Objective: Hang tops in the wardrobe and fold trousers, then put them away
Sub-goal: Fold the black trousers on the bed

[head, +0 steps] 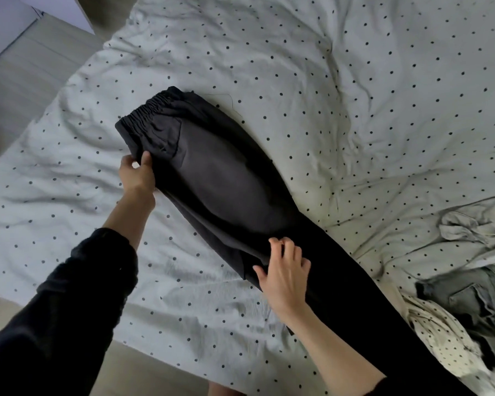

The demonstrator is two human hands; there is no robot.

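Reaching from the near bed edge, the right hand (283,270) is pinching the dark grey elastic-waisted cotton trousers (217,178) mid-leg, their long axis running away toward the left hand (136,172), which is gripping the waistband corner on the dotted white duvet (326,67).

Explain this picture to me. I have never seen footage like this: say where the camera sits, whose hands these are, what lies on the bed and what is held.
No machine here: a person wears a camera on the head, looking down at their own hands. The trousers, dark with an elastic waist, lie stretched across a dotted bed cover. The left hand pinches them near the waist; the right hand grips the fabric lower down. More clothes lie heaped at the right.
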